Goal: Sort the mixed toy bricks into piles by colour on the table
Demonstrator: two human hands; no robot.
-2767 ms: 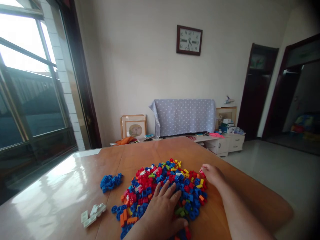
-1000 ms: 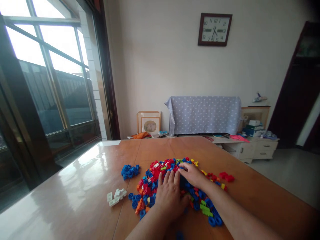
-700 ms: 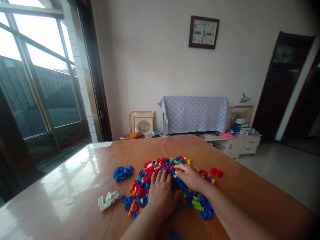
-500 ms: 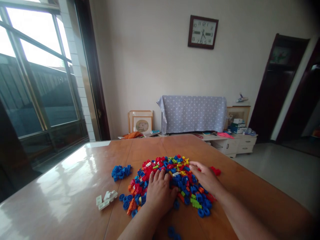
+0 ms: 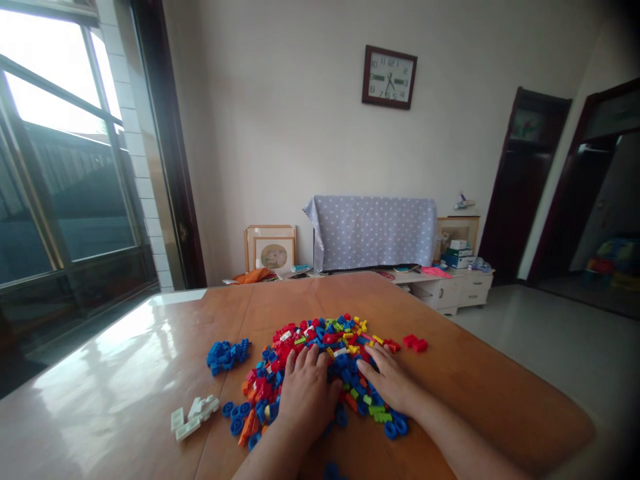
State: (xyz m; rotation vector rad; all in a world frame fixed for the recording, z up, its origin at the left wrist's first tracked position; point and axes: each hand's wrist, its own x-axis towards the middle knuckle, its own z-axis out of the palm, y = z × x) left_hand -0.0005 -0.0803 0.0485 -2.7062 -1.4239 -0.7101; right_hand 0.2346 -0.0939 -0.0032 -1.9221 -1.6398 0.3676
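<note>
A broad heap of toy building bricks point(image 5: 345, 327) in red, blue, yellow, green and orange covers the middle of the wooden table point(image 5: 300, 293). My left hand point(image 5: 306, 387) rests on the near left part of the heap, fingers spread and pointing away from me. On the heap's right side lies my right hand point(image 5: 387, 379), its fingers stretched out over blue bricks and apart from each other. Neither hand shows a brick lifted in it. Several blue wheel-like pieces point(image 5: 237, 425) lie along the near left edge of the heap.
Left of the heap sit a cluster of blue bricks point(image 5: 226, 356) and several white bricks point(image 5: 193, 419). Red bricks point(image 5: 415, 343) lie apart on the right. Beyond the table stands a low white cabinet point(image 5: 455, 293) with a cloth-covered object point(image 5: 373, 233).
My right hand has moved left and nearer, from the heap's right edge onto its blue bricks. My left hand stays on the heap. The camera view has turned slightly right.
</note>
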